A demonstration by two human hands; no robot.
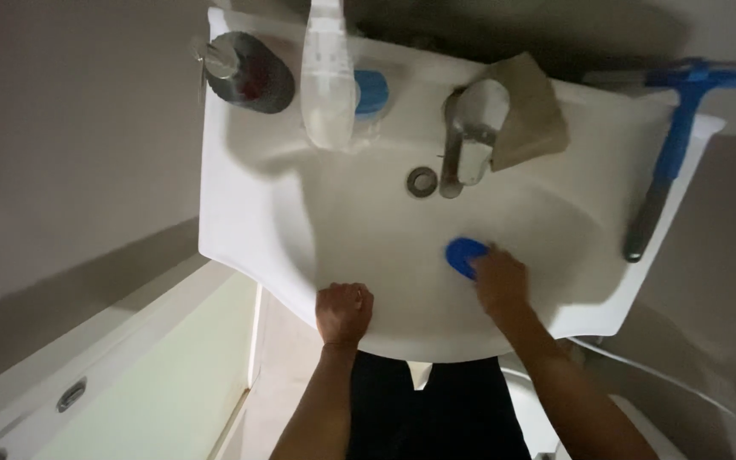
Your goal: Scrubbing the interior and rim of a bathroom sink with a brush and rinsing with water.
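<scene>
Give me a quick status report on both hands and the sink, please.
Left hand gripping the sink front rim. Right hand pressing a blue sponge inside the basin. Tap and drain clear of the sponge.

Dim, soft-focused view; the white sink (249,213) is brightest. Shadow pools at 12 o'clock, the clear bottle (328,77) blurs, and edges bend toward 3 and 9 o'clock.

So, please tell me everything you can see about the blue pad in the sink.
The blue pad is small, rounded and plain bright blue; its material is unclear. It lies against the inner wall of the white sink, right of the drain area and below the tap. The right hand presses on it and covers its right part. The left hand does not touch it.
</scene>
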